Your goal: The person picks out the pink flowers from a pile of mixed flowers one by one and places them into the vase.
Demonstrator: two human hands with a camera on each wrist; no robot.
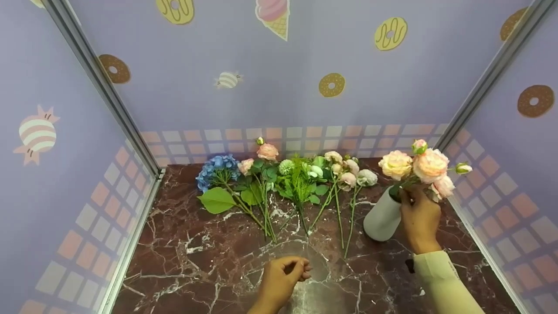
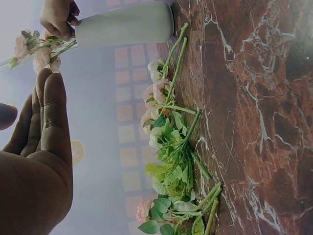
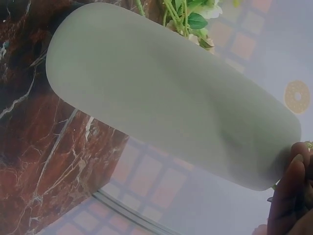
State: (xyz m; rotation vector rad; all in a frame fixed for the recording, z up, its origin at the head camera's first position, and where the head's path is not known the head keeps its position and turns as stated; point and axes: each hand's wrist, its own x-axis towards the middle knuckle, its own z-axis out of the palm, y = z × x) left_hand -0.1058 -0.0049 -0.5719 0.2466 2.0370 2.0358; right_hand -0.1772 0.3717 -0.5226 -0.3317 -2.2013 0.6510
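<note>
1. The right hand [image 1: 420, 216] seems to have its grip pinched on a bunch of ruffled pink and cream roses [image 1: 430, 165], low on the stalks. The blooms are just above the grip.
2. A tall, round, smooth white vase [image 1: 381, 222] stands just beside and below the grip, its mouth by the fingertips. I cannot tell if the fingers touch its rim.
3. The left hand [image 1: 281, 279] has a loose, bare grip, well to the left of the right one.
4. The roses look light. Their petals are likely soft and easy to squash, and the stalks stiffer. So the stalk, just under the blooms, is the good place to hold.
5. The vase looks hard and a bit slippery. Its fat middle, below the grip, seems best for a steadying palm.
6. More loose cut flowers [image 1: 218, 170] lie left of the vase on the brown-red marbled tabletop [image 1: 209, 270].
</note>
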